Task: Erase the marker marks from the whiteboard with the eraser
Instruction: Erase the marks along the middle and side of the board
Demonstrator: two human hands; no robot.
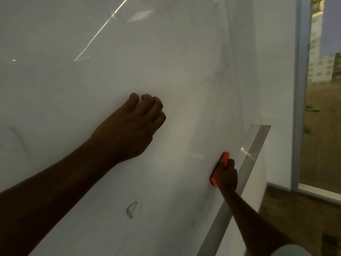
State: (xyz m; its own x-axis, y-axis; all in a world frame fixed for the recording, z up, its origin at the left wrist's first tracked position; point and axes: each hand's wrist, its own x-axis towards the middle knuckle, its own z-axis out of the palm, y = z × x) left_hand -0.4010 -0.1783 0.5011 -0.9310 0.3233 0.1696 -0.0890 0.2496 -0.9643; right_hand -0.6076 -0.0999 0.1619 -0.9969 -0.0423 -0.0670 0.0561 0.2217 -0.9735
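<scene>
With right hand (226,177) fingers curled round the orange eraser (219,168) low on the whiteboard (73,89) by its right edge, and left hand (129,130) bracing, fingers curled, empty, best keep eraser flat and sweep toward the faint loop mark (132,209).

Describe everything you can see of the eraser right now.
The eraser is a small, bright orange block that looks like plastic, with what seems a dark layer on the side facing the whiteboard. It stands on end, slightly tilted, pressed against the board's lower right area, near the metal edge strip. The right hand grips it, fingers curled over its back and hiding much of it.
</scene>
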